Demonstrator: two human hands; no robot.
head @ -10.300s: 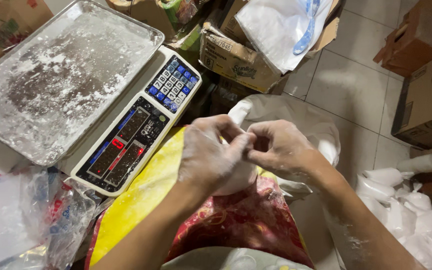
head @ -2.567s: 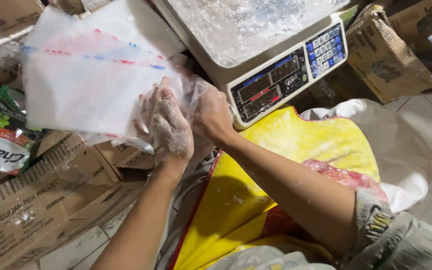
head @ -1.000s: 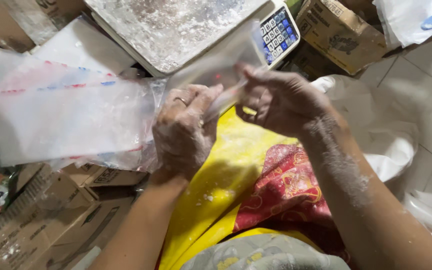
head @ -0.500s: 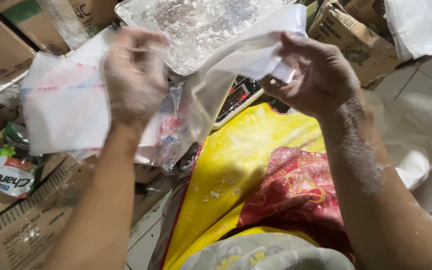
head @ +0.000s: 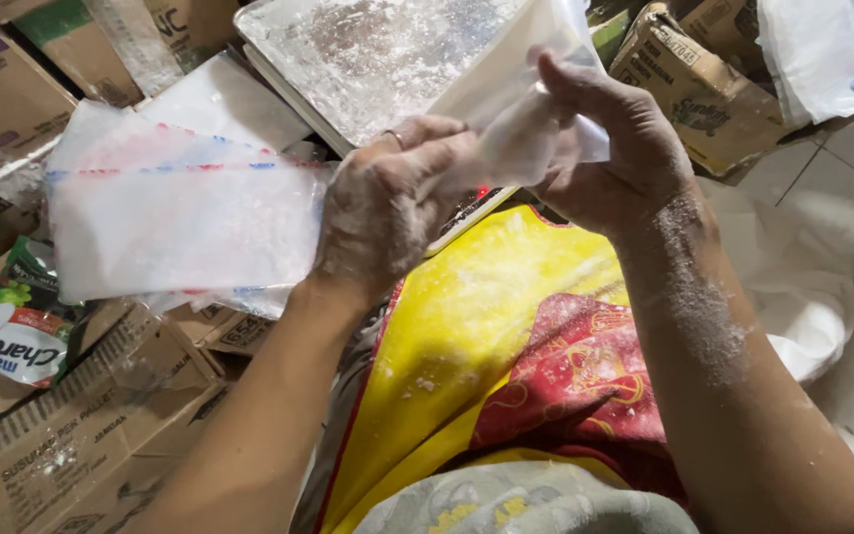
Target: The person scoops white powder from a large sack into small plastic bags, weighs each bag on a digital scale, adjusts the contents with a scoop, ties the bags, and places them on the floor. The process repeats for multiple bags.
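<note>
I see my left hand (head: 387,203) and right hand (head: 610,148) both pinching one clear plastic bag (head: 536,94), empty. Its mouth looks unopened; filling remains, I judge.

Cardboard boxes (head: 71,445) flank a flour-dusted tray (head: 378,54) and yellow sack (head: 467,336).

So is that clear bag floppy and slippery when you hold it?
Probably floppy: the clear bag bends and folds between the left hand and the right hand. It looks thin and see-through, so likely very light. It may be less slippery than usual, since both hands are dusted with white powder.
</note>
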